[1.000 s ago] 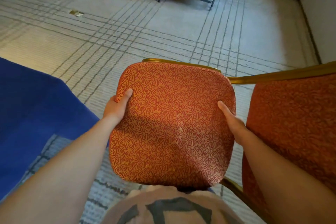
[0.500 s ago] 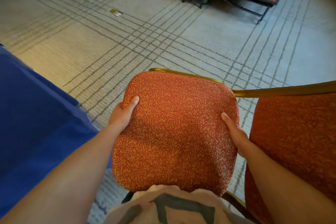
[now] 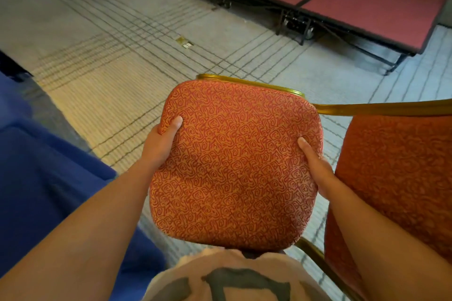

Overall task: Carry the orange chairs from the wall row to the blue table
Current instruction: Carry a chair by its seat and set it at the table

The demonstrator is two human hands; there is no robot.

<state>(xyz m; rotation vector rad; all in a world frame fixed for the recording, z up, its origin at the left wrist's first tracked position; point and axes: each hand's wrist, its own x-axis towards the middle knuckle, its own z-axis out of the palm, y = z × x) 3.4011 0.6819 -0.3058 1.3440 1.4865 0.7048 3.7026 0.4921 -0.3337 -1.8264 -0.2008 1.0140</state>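
1. My left hand (image 3: 159, 146) and right hand (image 3: 315, 173) keep their fingers gripping the orange chair (image 3: 234, 166) by its cushion edges.
2. I have turned a little; the chair is now beside the blue tabletop (image 3: 49, 178), nearly ready to lower.

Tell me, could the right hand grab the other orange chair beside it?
Probably, once it lets go. The right hand grips the edge of the held chair, so it is busy. The other orange chair stands right beside it, with nothing between them.
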